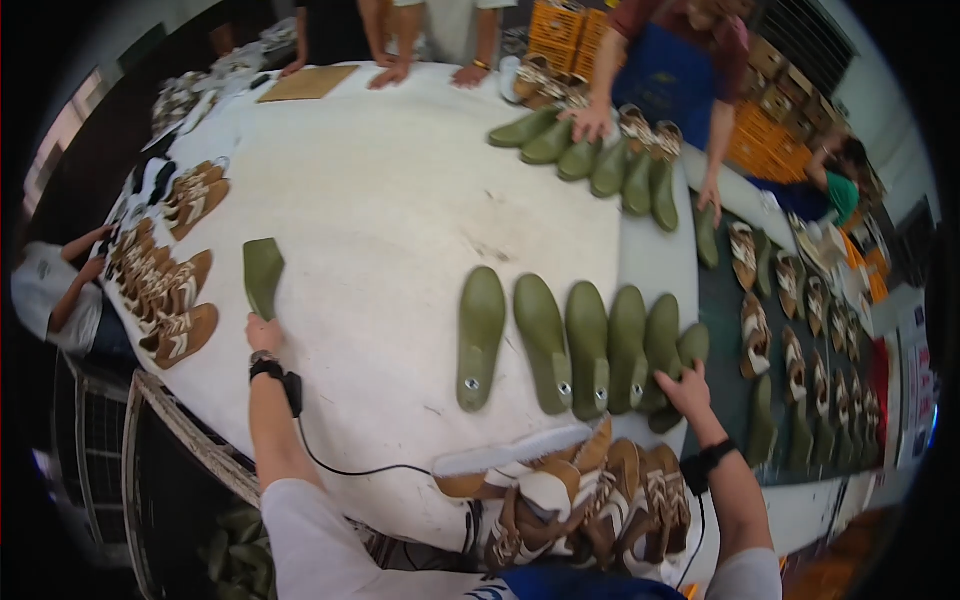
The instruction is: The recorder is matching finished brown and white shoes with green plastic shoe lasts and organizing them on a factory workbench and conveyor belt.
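Note:
On the left side of the white table, my left hand is closed round one end of a green shoe last, which points away from me. My right hand grips a green shoe last at the right end of a row; its fingers partly cover that last and its neighbour. Several more lasts, such as a flat-lying one, form the rest of the row, soles up. Close to my body lies a pile of brown and white shoe uppers.
A co-worker in a blue apron touches another row of green lasts at the far right. Beside the table, a dark green conveyor carries shoes and lasts. Shoe uppers line the left edge, near another person. Cables trail from both wrists.

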`<state>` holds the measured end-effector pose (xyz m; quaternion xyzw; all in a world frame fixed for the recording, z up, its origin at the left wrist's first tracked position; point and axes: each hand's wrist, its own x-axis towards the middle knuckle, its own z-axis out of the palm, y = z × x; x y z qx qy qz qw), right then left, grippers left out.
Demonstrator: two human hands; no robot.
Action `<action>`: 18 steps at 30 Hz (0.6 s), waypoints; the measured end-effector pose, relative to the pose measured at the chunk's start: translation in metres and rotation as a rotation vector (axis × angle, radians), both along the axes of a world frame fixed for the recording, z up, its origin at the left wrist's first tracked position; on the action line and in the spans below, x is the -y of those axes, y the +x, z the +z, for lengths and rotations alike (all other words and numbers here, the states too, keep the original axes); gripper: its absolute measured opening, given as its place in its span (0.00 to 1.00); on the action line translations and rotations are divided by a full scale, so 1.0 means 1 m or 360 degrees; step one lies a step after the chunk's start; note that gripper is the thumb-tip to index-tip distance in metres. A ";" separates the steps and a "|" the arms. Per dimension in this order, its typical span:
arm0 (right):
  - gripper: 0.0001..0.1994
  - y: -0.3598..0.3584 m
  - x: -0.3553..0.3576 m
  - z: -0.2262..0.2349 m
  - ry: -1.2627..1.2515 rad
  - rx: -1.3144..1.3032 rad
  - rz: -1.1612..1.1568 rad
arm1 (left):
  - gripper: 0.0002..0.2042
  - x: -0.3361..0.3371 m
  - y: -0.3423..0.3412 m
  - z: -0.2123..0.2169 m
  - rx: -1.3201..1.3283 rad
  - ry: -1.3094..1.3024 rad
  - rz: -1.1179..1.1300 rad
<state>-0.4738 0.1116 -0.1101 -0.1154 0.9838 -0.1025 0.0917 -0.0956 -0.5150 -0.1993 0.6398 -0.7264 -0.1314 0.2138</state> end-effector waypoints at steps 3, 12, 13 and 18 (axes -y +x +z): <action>0.32 0.001 0.023 0.004 -0.0041 0.0092 0.0106 | 0.16 0.013 0.082 0.018 -0.0072 0.0100 -0.0292; 0.33 -0.008 0.001 0.008 -0.0057 0.0155 -0.0080 | 0.14 -0.108 -0.051 0.208 -0.0288 0.1094 -0.0914; 0.32 -0.008 -0.001 0.008 -0.0070 0.0183 -0.0070 | 0.14 -0.107 -0.068 0.204 -0.0275 0.1088 -0.0950; 0.33 -0.007 -0.005 0.001 -0.0028 0.0205 -0.0078 | 0.30 -0.150 -0.154 0.138 -0.0509 0.0994 -0.1286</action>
